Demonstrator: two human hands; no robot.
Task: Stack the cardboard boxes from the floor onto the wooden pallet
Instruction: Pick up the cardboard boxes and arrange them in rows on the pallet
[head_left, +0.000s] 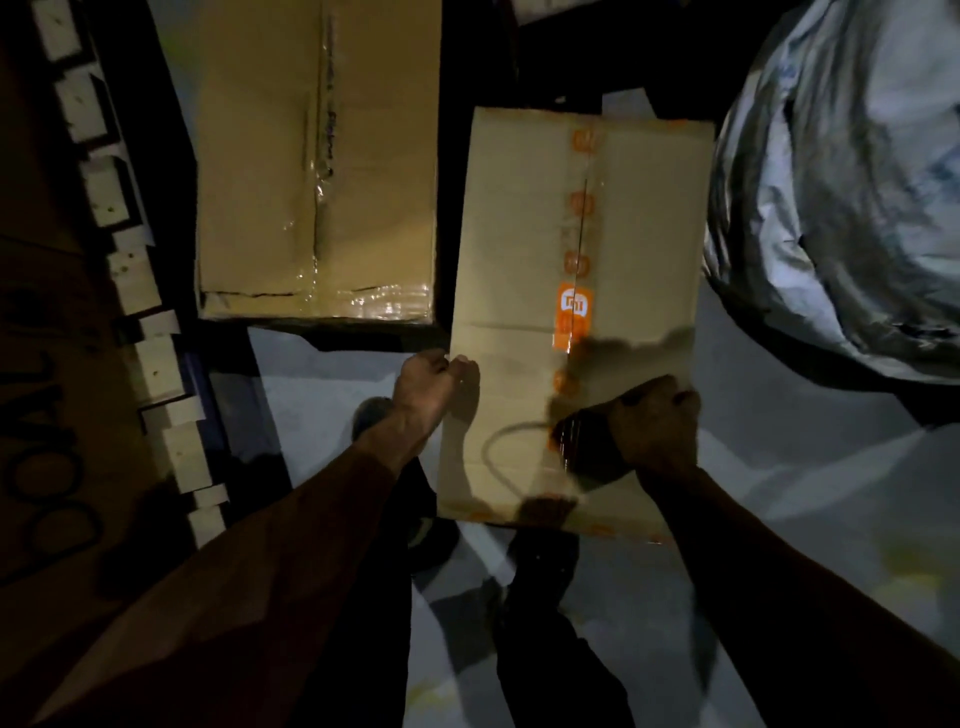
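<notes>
Both hands hold the box (524, 291) by its near end: left hand (431, 384) curled over the left edge, thumb on top; right hand (654, 426) closed round the right edge nr the near corner, fingers wrapped under as far as can be seen. Box has orange tape (574, 306) down its seam and looks lifted clear of the floor (779, 467), above the person's legs. A 2nd box (317, 156) w/ clear tape lies ahead-left, on something dark; can't tell if that's the pallet, light's too poor. To do it well, I'd say: keep box level, carry it fwd, set it down flush beside the 2nd box w/ edges aligned, lower far end first, then slide fingers out. Wrapped bundle (841, 182) at right sits close, so mind the right corner.
</notes>
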